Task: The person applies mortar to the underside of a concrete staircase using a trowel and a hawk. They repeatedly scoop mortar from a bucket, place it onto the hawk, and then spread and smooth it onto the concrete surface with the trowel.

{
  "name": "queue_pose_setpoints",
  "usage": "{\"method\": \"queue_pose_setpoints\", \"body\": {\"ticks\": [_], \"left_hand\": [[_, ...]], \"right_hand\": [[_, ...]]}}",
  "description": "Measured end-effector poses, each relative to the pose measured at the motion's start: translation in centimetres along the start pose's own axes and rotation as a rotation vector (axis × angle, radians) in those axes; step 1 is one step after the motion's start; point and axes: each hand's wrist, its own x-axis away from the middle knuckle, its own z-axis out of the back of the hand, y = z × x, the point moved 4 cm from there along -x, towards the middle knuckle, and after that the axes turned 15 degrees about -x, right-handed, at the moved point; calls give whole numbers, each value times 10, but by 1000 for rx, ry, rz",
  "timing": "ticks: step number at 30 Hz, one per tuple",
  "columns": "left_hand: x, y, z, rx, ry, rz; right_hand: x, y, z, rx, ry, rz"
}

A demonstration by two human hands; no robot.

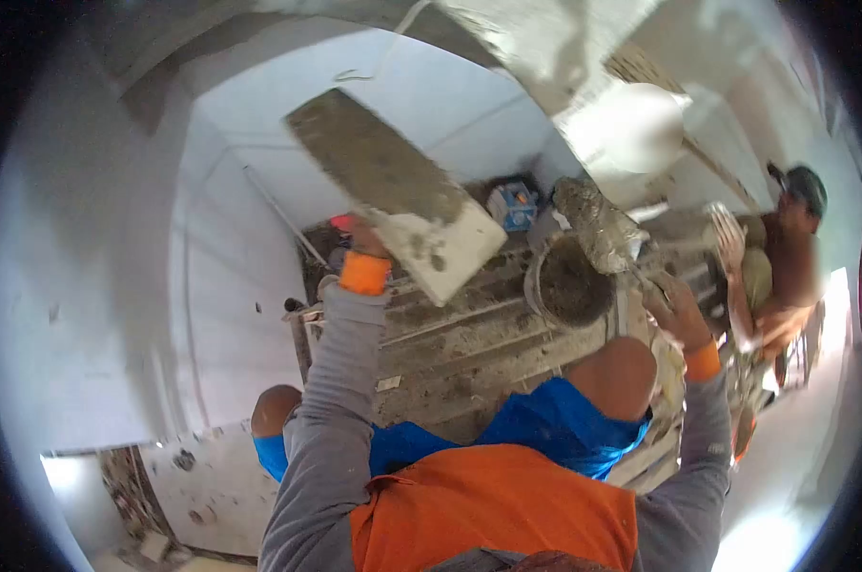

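My left hand (pixel 369 238) is closed at the side of a long rectangular plastering board (pixel 460 253), partly hidden behind it. Grey wet mortar (pixel 369 157) covers most of the board; its near end is pale and bare apart from a few smears. My right hand (pixel 677 310) is wrapped round the handle of a trowel (pixel 631 250), whose blade carries a thick heap of mortar. Below the trowel stands a round bucket (pixel 538 297) with dark grey mortar inside.
Spattered wooden planks (pixel 450 329) lie under and before my knees. A blue-and-white container (pixel 513 207) stands beyond the bucket. At the right, a co-worker (pixel 784 257) in a dark cap has a hand raised. A pale wall (pixel 231 267) rises at the left.
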Motion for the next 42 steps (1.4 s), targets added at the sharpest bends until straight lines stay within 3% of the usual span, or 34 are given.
{"method": "queue_pose_setpoints", "body": {"ticks": [2,5,8,9,11,13,14,16,17,18,21,22,23,25,28,33,37,42], "left_hand": [[5,-12,-15,87,-35,0],[11,-24,-38,228,-100,-8],[17,-15,-69,586,-259,16],[20,1,-83,684,-299,49],[22,23,-85,429,-275,17],[33,40,-77,-452,-156,-297],[37,48,-73,-647,-122,-363],[37,66,-65,-719,-120,-353],[36,76,-59,-683,-133,-311],[33,89,-53,-620,-155,-262],[26,123,-41,-397,-219,-119],[26,134,-38,-342,-235,-85],[25,139,-40,-299,-252,-56],[26,151,-39,-239,-280,-14],[35,165,-35,-167,-310,30],[43,182,-30,-45,-389,74],[33,191,-53,110,-490,100],[8,199,-49,313,-469,136]], "right_hand": [[-42,-67,1,-201,-102,-106],[-75,-126,-7,-268,-57,-80],[-100,-167,-24,-110,11,208],[-103,-168,-23,-139,35,212],[-108,-176,-22,-204,84,236],[-110,-183,-14,-145,114,285],[-112,-180,-12,-121,118,342],[-116,-180,-6,-70,113,365],[-117,-177,-9,215,83,720],[-122,-172,-9,154,142,795],[-139,-180,-8,85,99,638],[-145,-186,-7,112,159,752],[-146,-190,-2,128,112,586],[-151,-192,2,111,224,685],[-152,-195,7,133,156,645],[-145,-205,14,42,293,665],[-154,-226,13,127,173,542],[-162,-268,16,180,175,608]]}}
